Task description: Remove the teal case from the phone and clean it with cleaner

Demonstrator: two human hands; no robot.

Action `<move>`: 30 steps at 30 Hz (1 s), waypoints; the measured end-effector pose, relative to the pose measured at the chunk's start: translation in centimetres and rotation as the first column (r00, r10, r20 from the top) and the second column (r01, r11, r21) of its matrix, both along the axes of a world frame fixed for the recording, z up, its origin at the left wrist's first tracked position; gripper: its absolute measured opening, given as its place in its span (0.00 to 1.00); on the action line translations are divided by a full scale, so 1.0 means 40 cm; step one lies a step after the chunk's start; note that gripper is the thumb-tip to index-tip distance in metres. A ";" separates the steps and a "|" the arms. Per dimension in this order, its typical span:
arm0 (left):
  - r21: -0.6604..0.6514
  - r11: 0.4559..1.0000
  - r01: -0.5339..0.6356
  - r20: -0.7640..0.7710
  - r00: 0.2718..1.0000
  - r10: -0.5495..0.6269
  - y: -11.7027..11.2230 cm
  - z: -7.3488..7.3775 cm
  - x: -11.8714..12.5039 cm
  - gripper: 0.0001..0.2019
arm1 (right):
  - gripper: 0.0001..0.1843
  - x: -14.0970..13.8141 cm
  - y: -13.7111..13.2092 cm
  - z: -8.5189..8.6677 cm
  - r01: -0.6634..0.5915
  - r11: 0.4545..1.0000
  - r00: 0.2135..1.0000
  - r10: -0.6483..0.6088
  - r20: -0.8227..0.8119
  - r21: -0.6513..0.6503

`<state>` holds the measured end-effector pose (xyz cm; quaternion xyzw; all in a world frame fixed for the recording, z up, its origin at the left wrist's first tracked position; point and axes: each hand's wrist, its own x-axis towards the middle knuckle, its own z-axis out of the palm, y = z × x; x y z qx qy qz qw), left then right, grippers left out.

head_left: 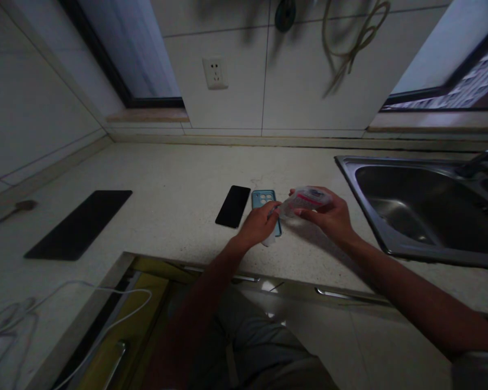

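Observation:
A black phone (pixel 232 206) lies flat on the pale countertop (pixel 174 184). Right beside it lies a blue phone case (pixel 263 199), camera cut-outs up. My left hand (pixel 258 225) rests over the near end of the case, fingers pinched on the edge of a clear plastic packet (pixel 305 201) and a small white piece under it. My right hand (pixel 329 216) grips the same packet from the right, just above the counter. The packet has a pink stripe.
A steel sink (pixel 423 216) is set into the counter at the right. A flat black mat (pixel 80 223) lies at the left, with white cables (pixel 106 295) near the front left corner. A wall socket (pixel 215 72) sits above the counter.

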<state>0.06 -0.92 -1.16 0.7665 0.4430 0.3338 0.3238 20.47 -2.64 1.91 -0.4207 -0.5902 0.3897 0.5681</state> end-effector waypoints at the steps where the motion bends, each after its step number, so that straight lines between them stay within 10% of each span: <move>1: 0.006 1.000 0.001 -0.003 1.000 -0.001 0.001 -0.001 0.000 0.18 | 0.27 0.000 0.001 -0.001 -0.002 1.000 1.000 0.002 -0.004 -0.001; 30: 0.023 1.000 0.020 -0.053 0.998 -0.019 -0.003 0.006 0.000 0.17 | 0.27 0.001 0.002 -0.005 -0.001 1.000 0.999 0.000 0.046 0.012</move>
